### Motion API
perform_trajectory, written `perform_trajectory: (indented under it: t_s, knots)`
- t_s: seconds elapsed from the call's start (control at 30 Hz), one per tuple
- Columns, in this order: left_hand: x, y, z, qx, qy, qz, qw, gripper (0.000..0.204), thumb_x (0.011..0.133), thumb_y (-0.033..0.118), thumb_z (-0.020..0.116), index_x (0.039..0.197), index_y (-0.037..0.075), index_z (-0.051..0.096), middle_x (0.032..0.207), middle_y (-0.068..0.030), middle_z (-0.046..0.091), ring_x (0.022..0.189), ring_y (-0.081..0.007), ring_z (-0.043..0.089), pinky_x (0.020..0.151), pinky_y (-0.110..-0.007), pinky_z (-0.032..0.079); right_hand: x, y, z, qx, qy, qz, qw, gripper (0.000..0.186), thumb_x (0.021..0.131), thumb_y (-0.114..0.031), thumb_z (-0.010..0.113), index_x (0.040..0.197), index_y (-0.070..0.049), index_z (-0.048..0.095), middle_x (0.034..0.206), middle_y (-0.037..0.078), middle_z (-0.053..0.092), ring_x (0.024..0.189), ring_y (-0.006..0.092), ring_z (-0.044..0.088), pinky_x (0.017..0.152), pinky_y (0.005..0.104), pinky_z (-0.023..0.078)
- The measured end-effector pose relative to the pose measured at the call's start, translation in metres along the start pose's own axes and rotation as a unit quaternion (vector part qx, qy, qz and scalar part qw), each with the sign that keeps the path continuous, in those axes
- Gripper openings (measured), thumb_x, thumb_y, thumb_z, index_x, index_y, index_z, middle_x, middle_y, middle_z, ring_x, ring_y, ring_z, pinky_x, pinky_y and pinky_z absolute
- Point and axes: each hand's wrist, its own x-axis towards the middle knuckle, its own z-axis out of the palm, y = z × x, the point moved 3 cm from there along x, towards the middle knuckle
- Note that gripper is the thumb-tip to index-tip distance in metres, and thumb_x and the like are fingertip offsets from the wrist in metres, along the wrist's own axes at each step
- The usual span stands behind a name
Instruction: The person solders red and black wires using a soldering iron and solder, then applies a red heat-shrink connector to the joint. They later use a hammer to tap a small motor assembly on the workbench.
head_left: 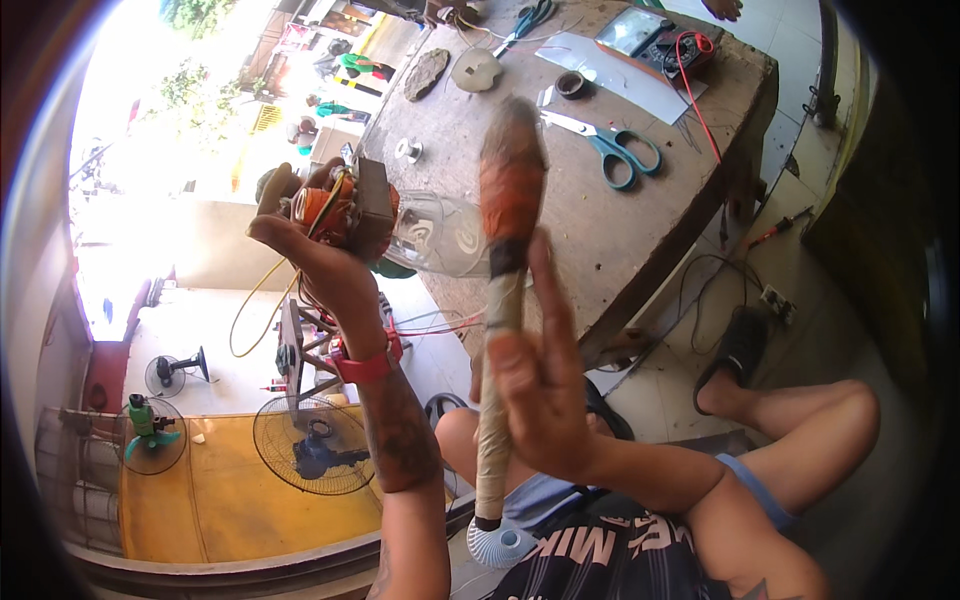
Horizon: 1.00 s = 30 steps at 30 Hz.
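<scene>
My left hand [335,270] is raised at the left edge of the wooden table, its fingers wrapped round a motor stator [374,208] with a metal core and orange-copper windings. A yellow wire trails down from the stator. Upright in front of me, my right hand [545,390] grips a tape-wrapped stick [513,190]. Beige tape covers its lower length, and its thick orange-brown upper end is blurred. Stator and stick are apart. Between them in the picture shows a clear drinking glass [438,232], partly hidden behind both.
On the wooden table [600,262] lie teal-handled scissors [618,158], a roll of dark tape [571,85], a stone [427,75], a round disc [475,70], a white spool [408,150] and a multimeter [672,50] with a red lead. Fans [312,445] stand at lower left. Another person's hand shows at the far edge.
</scene>
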Motion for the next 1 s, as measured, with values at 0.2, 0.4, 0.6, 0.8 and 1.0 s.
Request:
perform_trajectory:
  t_s: [0.2,0.4,0.6,0.8,1.0]
  knots:
    - [-0.005,0.006,0.005,0.046,0.005,-0.019,0.999,0.078,0.110,0.071,0.019,0.153,0.010,0.041,0.136,-0.0190,0.061,0.124,-0.0287,0.063,0.107,-0.038,0.054,-0.003,0.005,0.004,0.021,-0.027,0.027,0.999,0.070,0.115,-0.026,0.045,0.172,-0.008,0.008,0.126,0.016,0.067,0.082,0.0081,0.060,0.073,0.0265,0.049]
    - [0.018,0.017,-0.015,0.182,-0.143,0.077,0.970,0.080,0.114,0.063,0.014,0.141,0.002,0.059,0.142,-0.0169,0.061,0.127,-0.0261,0.060,0.113,-0.040,0.045,0.001,0.001,0.012,0.087,-0.021,0.019,0.996,0.073,0.115,-0.025,0.047,0.173,-0.015,0.005,0.094,0.002,0.060,0.080,0.0057,0.050,0.070,0.0252,0.045]
    - [0.040,-0.032,-0.026,0.022,-0.129,0.184,0.974,0.068,0.116,0.050,0.017,0.125,-0.001,0.060,0.129,-0.0195,0.064,0.115,-0.0315,0.068,0.106,-0.043,0.055,-0.007,-0.002,0.015,0.117,0.028,0.011,0.993,0.072,0.115,-0.024,0.048,0.172,-0.010,0.006,0.104,0.007,0.060,0.080,0.0067,0.052,0.074,0.0254,0.046]
    - [0.026,-0.025,-0.017,-0.051,-0.106,0.113,0.987,0.061,0.118,0.047,0.018,0.134,-0.001,0.052,0.126,-0.0214,0.066,0.117,-0.0326,0.069,0.106,-0.045,0.058,-0.006,0.002,0.010,0.085,-0.041,0.072,0.993,0.072,0.115,-0.025,0.047,0.172,-0.007,0.008,0.098,0.008,0.068,0.080,0.0088,0.059,0.073,0.0273,0.049]
    - [0.016,-0.008,-0.004,-0.073,-0.019,0.044,0.996,0.083,0.109,0.071,0.016,0.137,0.003,0.053,0.124,-0.0206,0.065,0.117,-0.0302,0.068,0.104,-0.043,0.059,-0.011,-0.001,0.001,0.057,-0.058,0.135,0.988,0.073,0.114,-0.026,0.047,0.172,-0.006,0.007,0.109,0.013,0.070,0.091,0.0121,0.065,0.081,0.0304,0.053]
